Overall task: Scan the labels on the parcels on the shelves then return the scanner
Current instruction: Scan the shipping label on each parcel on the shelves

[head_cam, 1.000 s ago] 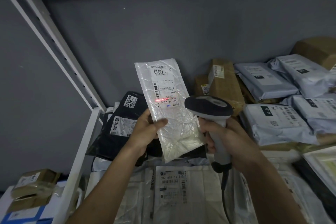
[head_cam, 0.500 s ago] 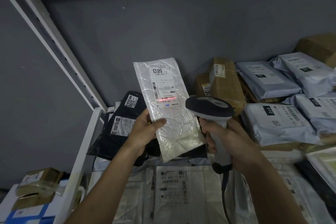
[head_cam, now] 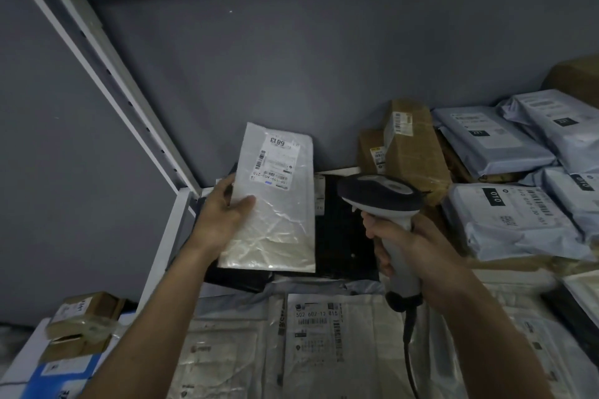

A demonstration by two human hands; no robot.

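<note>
I am holding a flat, shiny silver parcel (head_cam: pixel 274 204) upright in my left hand (head_cam: pixel 223 214), thumb pressing its crinkled front and fingers curling behind its left edge, just above the shelf (head_cam: pixel 181 214). Its white label (head_cam: pixel 275 162), printed with barcodes and large digits, is facing me near the top; no scan line is showing on it now. My right hand (head_cam: pixel 405 246) is wrapping fully around the pale plastic grip of the scanner (head_cam: pixel 385 204), whose rounded dark head is pointing toward the parcel from just beside it, a cable (head_cam: pixel 410 343) trailing down from the handle. I am judging the task to be somewhere in the middle: many parcels are lying around and I cannot tell which are done, and the scanner is not yet returned. Beneath the silver parcel a glossy black mailer (head_cam: pixel 343 236) is lying flat; nearer me are wrinkled white plastic mailers (head_cam: pixel 311 334) with printed labels. To the right, puffy grey-blue poly bags (head_cam: pixel 505 220) are piling up, and taped brown cardboard boxes (head_cam: pixel 415 155) are standing against the grey wall (head_cam: pixel 291 74).
</note>
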